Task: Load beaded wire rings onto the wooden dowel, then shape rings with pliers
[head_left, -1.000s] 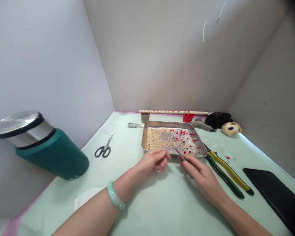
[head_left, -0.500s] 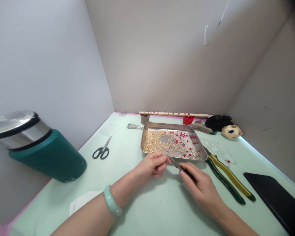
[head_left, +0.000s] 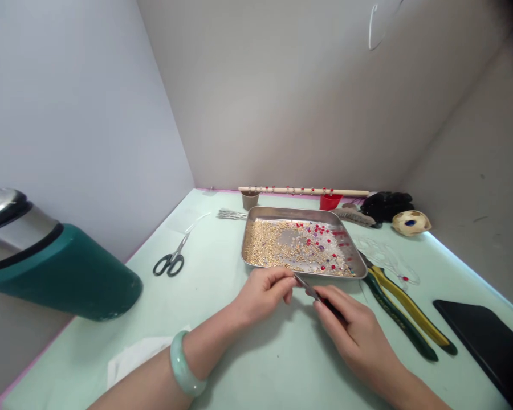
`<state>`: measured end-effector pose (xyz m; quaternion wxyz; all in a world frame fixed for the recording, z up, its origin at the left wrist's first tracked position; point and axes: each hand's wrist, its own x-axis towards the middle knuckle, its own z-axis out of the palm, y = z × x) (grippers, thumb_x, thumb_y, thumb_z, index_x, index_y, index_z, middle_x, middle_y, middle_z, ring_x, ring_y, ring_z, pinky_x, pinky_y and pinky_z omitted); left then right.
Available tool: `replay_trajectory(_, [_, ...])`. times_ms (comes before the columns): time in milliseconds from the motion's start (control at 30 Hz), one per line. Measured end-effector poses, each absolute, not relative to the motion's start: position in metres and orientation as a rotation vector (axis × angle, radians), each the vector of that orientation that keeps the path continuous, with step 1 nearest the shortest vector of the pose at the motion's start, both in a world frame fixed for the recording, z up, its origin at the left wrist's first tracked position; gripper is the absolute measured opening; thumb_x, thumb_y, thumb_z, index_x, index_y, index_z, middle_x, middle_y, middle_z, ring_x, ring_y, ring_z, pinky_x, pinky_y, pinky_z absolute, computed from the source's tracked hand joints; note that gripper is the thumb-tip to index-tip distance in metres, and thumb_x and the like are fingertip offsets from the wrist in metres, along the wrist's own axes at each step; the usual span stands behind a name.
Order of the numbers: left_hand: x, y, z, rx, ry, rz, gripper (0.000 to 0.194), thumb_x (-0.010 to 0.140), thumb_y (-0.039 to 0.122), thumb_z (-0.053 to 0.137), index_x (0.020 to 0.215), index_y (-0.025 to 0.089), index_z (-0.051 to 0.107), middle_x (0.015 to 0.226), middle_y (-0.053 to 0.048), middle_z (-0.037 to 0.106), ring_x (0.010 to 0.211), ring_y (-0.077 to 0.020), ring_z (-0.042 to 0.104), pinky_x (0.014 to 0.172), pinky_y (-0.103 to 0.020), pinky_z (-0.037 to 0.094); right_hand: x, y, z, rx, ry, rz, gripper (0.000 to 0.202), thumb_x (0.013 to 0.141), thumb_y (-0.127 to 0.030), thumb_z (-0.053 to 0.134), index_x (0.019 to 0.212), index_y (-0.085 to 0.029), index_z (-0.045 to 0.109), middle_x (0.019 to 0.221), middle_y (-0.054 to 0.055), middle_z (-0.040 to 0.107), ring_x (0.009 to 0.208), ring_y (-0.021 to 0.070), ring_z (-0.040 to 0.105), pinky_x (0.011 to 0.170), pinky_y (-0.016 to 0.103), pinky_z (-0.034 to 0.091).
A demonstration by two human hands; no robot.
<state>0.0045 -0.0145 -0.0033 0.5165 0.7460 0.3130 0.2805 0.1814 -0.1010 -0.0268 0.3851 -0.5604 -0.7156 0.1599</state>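
while my right hand (head_left: 320, 302) closes around a slim metal tool (head_left: 311, 291), its tip meets the pinched fingertips of my left hand (head_left: 268, 290); whether they grip anything small, i cannot tell. both hands are just before the bead tray (head_left: 301, 214) on the worktop (head_left: 239, 370).

On the table (head_left: 256, 370) before you, a tray (head_left: 290, 213) holding loose beads (head_left: 265, 239) sits just beyond your left hand (head_left: 263, 293) and right hand (head_left: 353, 322); a tool (head_left: 312, 293) is in the right. Scissors (head_left: 178, 251) lie left of the tray, a bottle (head_left: 89, 279) farther left. Pliers (head_left: 414, 313) lie to its right, a slab (head_left: 487, 336) farther right. Behind the tray, a rod (head_left: 350, 193) runs across above a left cup (head_left: 250, 201) and a right cup (head_left: 330, 203).
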Motion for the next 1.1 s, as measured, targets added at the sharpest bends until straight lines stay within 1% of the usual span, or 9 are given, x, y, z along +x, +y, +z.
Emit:
replay_trajectory(67, [0.0047, -0.0147, -0.0036, 1.794, 0.773, 0.691, 0.030, 0.087, 0.027, 0.046, 0.064, 0.014, 0.058, 0.062, 0.000, 0.055, 0.064, -0.0106, 0.048, 0.067, -0.024, 0.035, 0.1817, -0.0997, -0.0266, -1.426, -1.815, 0.397, 0.023, 0.091, -0.028, 0.044, 0.106, -0.018, 0.057, 0.083, 0.004, 0.059, 0.078, 0.0168, 0.059, 0.067, 0.029, 0.048])
replay_trajectory(133, [0.0050, -0.0141, -0.0049, 1.736, 0.772, 0.693, 0.027, 0.087, 0.030, 0.047, 0.071, 0.014, 0.061, 0.062, 0.001, 0.054, 0.061, -0.0102, 0.046, 0.064, -0.024, 0.035, 0.1822, -0.0982, -0.0267, -1.437, -1.807, 0.385, 0.022, 0.091, -0.029, 0.044, 0.105, -0.018, 0.057, 0.082, 0.004, 0.058, 0.077, 0.0168, 0.059, 0.066, 0.029, 0.048])
replay_trajectory(233, [0.0053, -0.0129, -0.0069, 1.563, 0.713, 0.663, 0.028, 0.087, 0.038, 0.046, 0.086, 0.013, 0.060, 0.055, 0.004, 0.046, 0.051, -0.0087, 0.039, 0.053, -0.022, 0.031, 0.1826, -0.0970, -0.0273, -1.449, -1.801, 0.386, 0.022, 0.090, -0.029, 0.045, 0.104, -0.017, 0.058, 0.081, 0.004, 0.058, 0.076, 0.0167, 0.059, 0.065, 0.029, 0.048])
replay_trajectory(300, [0.0055, -0.0130, -0.0071, 1.439, 0.663, 0.639, 0.031, 0.086, 0.043, 0.048, 0.087, 0.013, 0.057, 0.051, 0.006, 0.040, 0.046, -0.0078, 0.032, 0.048, -0.022, 0.025, 0.1825, -0.0972, -0.0279, -1.449, -1.797, 0.394, 0.021, 0.090, -0.028, 0.045, 0.104, -0.018, 0.057, 0.083, 0.004, 0.059, 0.076, 0.0162, 0.059, 0.066, 0.028, 0.048])
replay_trajectory(367, [0.0058, -0.0141, -0.0062, 1.327, 0.633, 0.627, 0.031, 0.085, 0.044, 0.050, 0.084, 0.014, 0.055, 0.049, 0.007, 0.037, 0.044, -0.0071, 0.029, 0.047, -0.022, 0.023, 0.1820, -0.0977, -0.0283, -1.444, -1.797, 0.407, 0.020, 0.091, -0.028, 0.045, 0.104, -0.018, 0.057, 0.085, 0.004, 0.059, 0.076, 0.0157, 0.059, 0.066, 0.028, 0.047])
replay_trajectory(567, [0.0052, -0.0177, -0.0034, 1.075, 0.545, 0.549, 0.026, 0.086, 0.037, 0.051, 0.077, 0.013, 0.054, 0.048, 0.007, 0.035, 0.044, -0.0066, 0.023, 0.045, -0.022, 0.022, 0.1803, -0.0992, -0.0278, -1.415, -1.777, 0.411, 0.017, 0.091, -0.026, 0.045, 0.102, -0.019, 0.055, 0.085, 0.004, 0.060, 0.075, 0.0150, 0.058, 0.065, 0.027, 0.047])
replay_trajectory(767, [0.0023, -0.0163, -0.0074, 0.912, 0.394, 0.481, 0.020, 0.089, 0.029, 0.046, 0.077, 0.015, 0.054, 0.045, 0.009, 0.025, 0.041, -0.0064, 0.013, 0.040, -0.021, 0.017, 0.1790, -0.1016, -0.0268, -1.344, -1.816, 0.403, 0.016, 0.091, -0.021, 0.045, 0.105, -0.020, 0.053, 0.085, 0.003, 0.060, 0.073, 0.0135, 0.057, 0.064, 0.026, 0.046])
replay_trajectory(933, [0.0008, -0.0166, -0.0075, 0.778, 0.283, 0.406, 0.019, 0.089, 0.024, 0.043, 0.076, 0.015, 0.053, 0.045, 0.009, 0.019, 0.040, -0.0064, 0.011, 0.039, -0.019, 0.017, 0.1785, -0.1032, -0.0267, -1.275, -1.836, 0.411, 0.020, 0.090, -0.018, 0.045, 0.109, -0.022, 0.051, 0.089, 0.003, 0.059, 0.077, 0.0132, 0.058, 0.066, 0.025, 0.046])
replay_trajectory(1100, [0.0012, -0.0185, -0.0084, 0.689, 0.209, 0.395, 0.018, 0.090, 0.023, 0.043, 0.077, 0.014, 0.053, 0.046, 0.009, 0.020, 0.039, -0.0058, 0.010, 0.038, -0.019, 0.017, 0.1775, -0.1040, -0.0268, -1.259, -1.828, 0.488, 0.024, 0.091, -0.019, 0.044, 0.113, -0.023, 0.052, 0.089, 0.003, 0.058, 0.080, 0.0137, 0.058, 0.069, 0.025, 0.047])
